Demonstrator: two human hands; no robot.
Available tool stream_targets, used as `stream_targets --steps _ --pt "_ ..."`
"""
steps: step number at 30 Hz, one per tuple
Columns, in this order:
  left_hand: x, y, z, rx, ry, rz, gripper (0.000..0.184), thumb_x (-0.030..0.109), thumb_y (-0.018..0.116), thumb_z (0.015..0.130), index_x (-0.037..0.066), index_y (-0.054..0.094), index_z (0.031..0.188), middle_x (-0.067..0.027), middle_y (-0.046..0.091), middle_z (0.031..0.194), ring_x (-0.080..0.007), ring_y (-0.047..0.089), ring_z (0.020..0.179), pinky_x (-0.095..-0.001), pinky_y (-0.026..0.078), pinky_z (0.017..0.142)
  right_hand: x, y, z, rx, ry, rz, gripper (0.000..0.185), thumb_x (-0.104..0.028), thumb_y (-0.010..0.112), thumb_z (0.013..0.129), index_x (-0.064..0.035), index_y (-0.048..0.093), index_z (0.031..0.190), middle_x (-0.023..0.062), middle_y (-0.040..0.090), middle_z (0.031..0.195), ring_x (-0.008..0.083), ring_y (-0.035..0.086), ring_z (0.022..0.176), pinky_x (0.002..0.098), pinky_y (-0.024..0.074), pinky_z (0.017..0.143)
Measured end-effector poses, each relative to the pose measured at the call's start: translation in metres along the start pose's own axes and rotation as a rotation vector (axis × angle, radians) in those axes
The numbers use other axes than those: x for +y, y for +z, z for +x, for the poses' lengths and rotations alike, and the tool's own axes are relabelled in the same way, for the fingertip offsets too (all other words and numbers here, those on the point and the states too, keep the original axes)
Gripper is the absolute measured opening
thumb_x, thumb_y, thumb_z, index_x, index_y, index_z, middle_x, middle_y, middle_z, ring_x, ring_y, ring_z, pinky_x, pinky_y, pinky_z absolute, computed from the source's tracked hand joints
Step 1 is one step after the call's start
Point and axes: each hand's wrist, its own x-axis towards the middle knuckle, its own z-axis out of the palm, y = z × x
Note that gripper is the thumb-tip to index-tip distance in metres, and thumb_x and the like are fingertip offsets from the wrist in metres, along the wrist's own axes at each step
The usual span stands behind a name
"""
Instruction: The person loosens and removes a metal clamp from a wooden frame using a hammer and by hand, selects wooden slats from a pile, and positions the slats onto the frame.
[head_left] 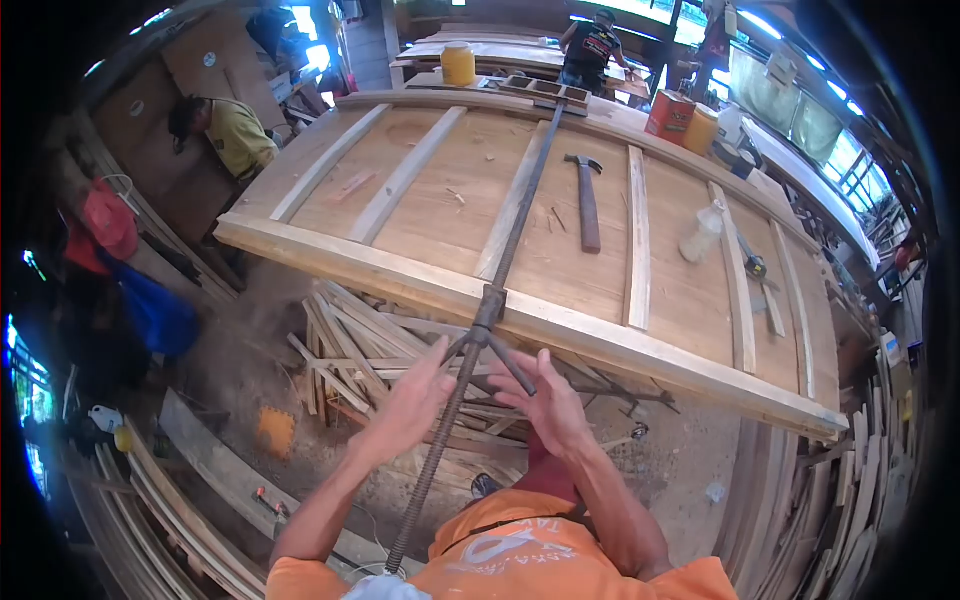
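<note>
A long bar clamp (506,250) lies across the framed plywood panel (440,215), its axis running from close to the person's torso away toward the far edge and leaning slightly right. It crosses the near wooden rail (600,345) and passes over the crosswise slats' side of the panel. On the near side, its threaded screw (440,440) points back toward the body, between the 2 forearms.

The forked handle (481,335) sits just outside the rail, ahead of and between the 2 hands. Its 2 prongs splay back toward the person: the shorter-looking prong reaches toward the left hand (412,405), and the longer-looking prong angles down and right to the right hand (552,402). The right hand seems the nearer, with its prong's end beside the palm; the left hand's fingertips are next to the other prong. Both hands are open, fingers extended, neither wrapped around the metal. Whether skin touches either prong, the view cannot settle.

The claw hammer (588,205) rests on the panel to the right of the bar, head toward the far side, well beyond the right hand.
</note>
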Motion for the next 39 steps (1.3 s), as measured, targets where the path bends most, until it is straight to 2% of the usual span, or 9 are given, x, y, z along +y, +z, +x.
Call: stream_targets --steps 10,12,16,20,23,27,33,36,39 --pt "-0.074 0.03 -0.013 -0.07 -0.097 -0.647 0.08 0.059 0.023 0.113 -0.005 0.036 0.16 -0.0292 0.05 0.154 -0.0415 0.05 0.143 -0.0452 0.031 0.124 -0.008 0.102 -0.025 -0.05 -0.394 -0.317 0.074 -0.054 0.036 0.114 0.0013 0.035 0.162 0.023 0.05 0.156 0.0281 0.049 0.144 0.0408 0.0384 0.119" --pt "-0.131 0.001 -0.03 -0.18 -0.52 -0.715 0.076 0.056 0.022 0.114 -0.004 0.047 0.152 -0.0248 0.063 0.141 -0.0365 0.062 0.13 -0.0465 0.042 0.116 -0.027 0.122 -0.029 -0.81 0.158 0.074 0.06 -0.045 0.037 0.115 -0.001 0.053 0.152 0.0236 0.07 0.13 0.0251 0.067 0.122 0.0364 0.0487 0.107" --pt "-0.155 -0.038 -0.078 0.474 -0.67 -0.807 0.068 0.052 0.032 0.114 -0.005 0.055 0.144 -0.0201 0.073 0.122 -0.0289 0.071 0.115 -0.0428 0.049 0.106 -0.072 0.065 -0.058 -0.008 -0.526 -0.351 0.054 -0.037 0.044 0.113 0.0078 0.073 0.108 0.0086 0.073 0.068 0.0198 0.07 0.064 0.0369 0.0576 0.072" --pt "-0.103 -0.043 -0.054 0.524 -0.525 -0.629 0.061 0.046 0.038 0.113 -0.004 0.055 0.144 -0.0186 0.073 0.124 -0.0298 0.07 0.117 -0.0423 0.047 0.109 -0.062 0.018 -0.009 0.522 -0.582 -0.569 0.057 -0.046 0.044 0.112 0.0031 0.06 0.136 0.0175 0.074 0.116 0.0198 0.069 0.103 0.0367 0.0531 0.092" --pt "0.003 -0.026 -0.01 0.362 -0.306 -0.325 0.056 0.039 0.044 0.112 -0.002 0.051 0.149 -0.0235 0.062 0.14 -0.0336 0.059 0.133 -0.0426 0.04 0.116 0.003 0.006 -0.009 0.183 0.055 -0.236 0.079 -0.061 0.042 0.109 0.0022 0.041 0.157 0.0211 0.048 0.157 0.0309 0.051 0.14 0.0428 0.0397 0.116" --pt "0.011 -0.013 0.011 0.308 0.008 0.233 0.061 0.038 0.049 0.111 0.001 0.039 0.159 -0.0256 0.037 0.162 -0.0388 0.034 0.152 -0.0494 0.029 0.122 0.015 0.019 -0.013 0.111 -0.057 -0.187 0.086 -0.061 0.035 0.111 0.0081 0.028 0.161 0.0247 0.037 0.166 0.0331 0.039 0.152 0.0446 0.0272 0.125" --pt "-0.148 0.002 -0.006 -0.406 -0.27 0.544 0.052 0.04 0.053 0.109 0.008 0.059 0.149 -0.0235 0.052 0.155 -0.0394 0.042 0.149 -0.0533 0.035 0.117 -0.074 0.025 -0.052 -0.403 -0.118 0.279 0.082 -0.06 0.026 0.113 0.011 0.047 0.149 0.0208 0.074 0.096 0.0322 0.074 0.089 0.0417 0.0557 0.093" --pt "-0.2 -0.056 -0.026 0.028 -0.579 0.336 0.037 0.033 0.055 0.107 0.004 0.076 0.117 -0.0216 0.075 0.096 -0.0285 0.072 0.087 -0.0407 0.055 0.081 -0.119 -0.025 -0.073 -0.114 -0.565 0.245 0.08 -0.057 0.023 0.114 0.0109 0.062 0.133 0.0107 0.064 0.06 0.0235 0.066 0.054 0.0349 0.0592 0.065" --pt "-0.191 -0.133 -0.017 0.51 -0.329 0.092 0.033 0.023 0.055 0.107 -0.005 0.072 0.111 -0.0146 0.075 0.093 -0.0196 0.068 0.085 -0.0365 0.054 0.082 -0.104 -0.054 -0.082 0.144 -0.47 0.119 0.073 -0.051 0.027 0.115 0.0097 0.065 0.126 0.0095 0.064 0.062 0.0179 0.06 0.05 0.034 0.0581 0.063"
